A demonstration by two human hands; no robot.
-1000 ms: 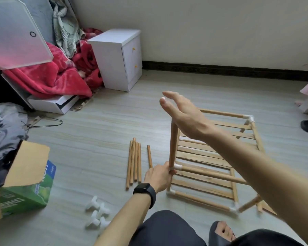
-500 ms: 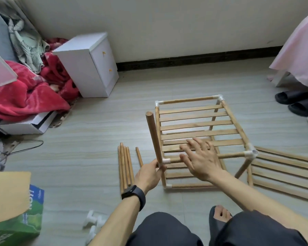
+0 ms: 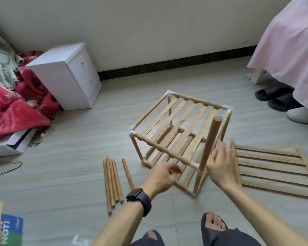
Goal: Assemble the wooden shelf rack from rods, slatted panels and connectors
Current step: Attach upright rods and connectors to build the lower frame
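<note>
On the pale plank floor, surroundings first: a white two-drawer cabinet (image 3: 68, 75) stands against the wall at upper left, beside a heap of red blanket (image 3: 12, 107); pink fabric (image 3: 290, 43) hangs at upper right above dark slippers (image 3: 272, 96). A carton with blue print (image 3: 11, 228) sits at the lower left edge. Nothing blocks the work area.

Centre: the partly built shelf rack (image 3: 178, 137), two slatted tiers joined by rods and white corner connectors (image 3: 132, 134), stands rotated so one corner points toward the person. One upright rod (image 3: 210, 142) rises from the near right corner connector above the upper tier. A loose slatted panel (image 3: 274, 171) lies flat just right of the rack; a bundle of spare rods (image 3: 112, 181) lies to its left, with a single rod (image 3: 127, 173) apart beside it.

Hands: the left hand (image 3: 162, 176), wrist bearing a dark watch (image 3: 139, 199), is blurred at the rack's near edge, fingers curled; whether it grips anything cannot be told. The right hand (image 3: 219, 167) is spread, fingers extended, just right of the upright rod, contact uncertain.

Change from half a second earlier: the rack has turned from square-on to cornerwise, and the left hand no longer clasps the upright rod's base.
</note>
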